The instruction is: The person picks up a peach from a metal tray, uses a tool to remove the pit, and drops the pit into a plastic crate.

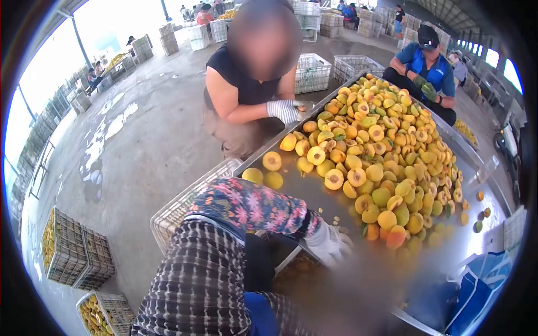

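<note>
the broad metal table spreads before the person, bearing the heap of halved yellow fruit, piled over its middle and far end, many cut faces up. the step in hand appears to be working through this fruit at the near side; a next move seems to call for a reach over the bare metal to the heap's loose front edge, where pieces lie singly.

open room lies between heap and near rim, and along the right, where few strays sit. a co-worker crouches at the left rim; nearer, a pale crate stands just beside it, narrowing that side. a blue-and-white bag crowds the near right corner.

the left hand, white-gloved, is low at the near edge, fingers pointing into a blur; their spread and any hold cannot be told. the right hand cannot be made out. small pale bits lie just beyond the glove.
</note>
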A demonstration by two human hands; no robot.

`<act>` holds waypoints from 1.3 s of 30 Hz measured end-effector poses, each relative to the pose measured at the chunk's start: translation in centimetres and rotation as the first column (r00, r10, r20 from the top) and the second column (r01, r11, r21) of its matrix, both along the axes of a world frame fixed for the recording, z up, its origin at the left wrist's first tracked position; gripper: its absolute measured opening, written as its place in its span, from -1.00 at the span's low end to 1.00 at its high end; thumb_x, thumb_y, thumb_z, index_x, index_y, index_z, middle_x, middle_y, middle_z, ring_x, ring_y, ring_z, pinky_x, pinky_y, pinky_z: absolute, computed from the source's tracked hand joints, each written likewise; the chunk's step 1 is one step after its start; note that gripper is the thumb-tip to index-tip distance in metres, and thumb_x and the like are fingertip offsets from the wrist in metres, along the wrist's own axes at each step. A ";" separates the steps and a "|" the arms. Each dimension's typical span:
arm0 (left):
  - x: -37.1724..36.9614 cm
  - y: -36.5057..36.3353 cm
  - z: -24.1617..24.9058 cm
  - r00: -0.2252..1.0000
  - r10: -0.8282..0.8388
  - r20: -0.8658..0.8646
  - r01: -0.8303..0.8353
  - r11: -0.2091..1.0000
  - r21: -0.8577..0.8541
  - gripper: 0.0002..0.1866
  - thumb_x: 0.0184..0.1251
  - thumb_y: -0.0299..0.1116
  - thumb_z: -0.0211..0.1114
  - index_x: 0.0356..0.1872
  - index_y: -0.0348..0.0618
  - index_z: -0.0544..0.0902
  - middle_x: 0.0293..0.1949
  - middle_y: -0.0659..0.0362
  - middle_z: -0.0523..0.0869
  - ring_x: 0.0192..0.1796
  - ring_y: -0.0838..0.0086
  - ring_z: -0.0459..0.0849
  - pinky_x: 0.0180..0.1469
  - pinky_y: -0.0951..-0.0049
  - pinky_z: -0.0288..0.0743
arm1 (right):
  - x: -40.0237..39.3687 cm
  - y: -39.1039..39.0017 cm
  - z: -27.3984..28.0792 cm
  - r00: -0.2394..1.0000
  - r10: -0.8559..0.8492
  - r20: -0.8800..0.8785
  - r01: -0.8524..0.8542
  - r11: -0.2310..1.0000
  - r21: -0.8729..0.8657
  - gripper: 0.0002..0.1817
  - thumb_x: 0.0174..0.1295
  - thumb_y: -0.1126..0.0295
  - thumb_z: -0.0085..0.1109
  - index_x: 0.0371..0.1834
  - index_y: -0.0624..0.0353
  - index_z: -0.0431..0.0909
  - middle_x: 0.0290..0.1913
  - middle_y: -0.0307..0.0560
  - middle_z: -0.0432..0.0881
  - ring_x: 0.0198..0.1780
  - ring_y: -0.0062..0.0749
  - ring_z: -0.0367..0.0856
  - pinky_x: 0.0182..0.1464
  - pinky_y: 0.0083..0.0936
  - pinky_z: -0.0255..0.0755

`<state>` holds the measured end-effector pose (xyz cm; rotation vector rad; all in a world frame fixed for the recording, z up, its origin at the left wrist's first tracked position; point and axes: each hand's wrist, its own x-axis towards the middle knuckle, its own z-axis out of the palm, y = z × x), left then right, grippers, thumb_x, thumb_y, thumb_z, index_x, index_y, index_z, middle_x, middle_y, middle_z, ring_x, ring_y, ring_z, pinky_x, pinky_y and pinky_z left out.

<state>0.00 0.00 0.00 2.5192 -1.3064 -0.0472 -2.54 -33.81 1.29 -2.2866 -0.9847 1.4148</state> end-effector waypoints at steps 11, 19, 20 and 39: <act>-5.3 2.3 4.3 0.836 0.470 -0.285 -0.504 0.862 -0.056 -0.57 0.30 0.09 0.23 0.04 0.11 0.70 0.15 0.09 0.54 0.26 0.12 0.42 0.31 -0.02 0.26 | -0.6 -0.3 -0.8 0.954 0.172 0.245 -0.229 0.946 0.230 -0.39 0.46 0.16 -0.02 0.54 -0.06 0.11 0.27 0.29 0.48 0.15 0.28 0.51 0.11 -0.01 0.48; -5.8 1.2 4.5 0.828 0.522 -0.203 -0.520 0.852 0.069 -0.42 0.20 0.28 0.25 0.09 0.14 0.67 0.22 0.08 0.48 0.30 0.09 0.38 0.30 -0.07 0.26 | -0.7 -0.6 -0.5 0.945 0.167 0.280 -0.247 0.927 0.282 -0.38 0.46 0.11 -0.02 0.53 -0.02 0.12 0.29 0.31 0.45 0.19 0.29 0.48 0.16 -0.02 0.44; -6.0 1.0 5.1 0.801 0.540 -0.257 -0.535 0.839 0.097 -0.42 0.20 0.29 0.25 0.07 0.13 0.68 0.21 0.10 0.49 0.29 0.10 0.39 0.28 -0.06 0.29 | -0.8 -0.9 -0.9 0.943 0.173 0.283 -0.252 0.928 0.273 -0.38 0.46 0.11 -0.02 0.53 -0.02 0.12 0.29 0.31 0.45 0.20 0.29 0.48 0.17 -0.02 0.44; -2.4 0.7 4.6 0.302 0.716 -0.629 -0.765 0.576 0.288 -0.44 0.28 0.21 0.27 -0.05 -0.10 0.75 -0.10 0.06 0.79 0.01 0.25 0.71 0.13 0.28 0.49 | -1.2 1.3 2.8 0.986 0.037 0.160 -0.100 0.909 0.404 -0.49 0.36 0.30 0.05 0.37 0.09 0.28 -0.08 0.31 0.62 -0.04 0.22 0.60 0.00 -0.04 0.47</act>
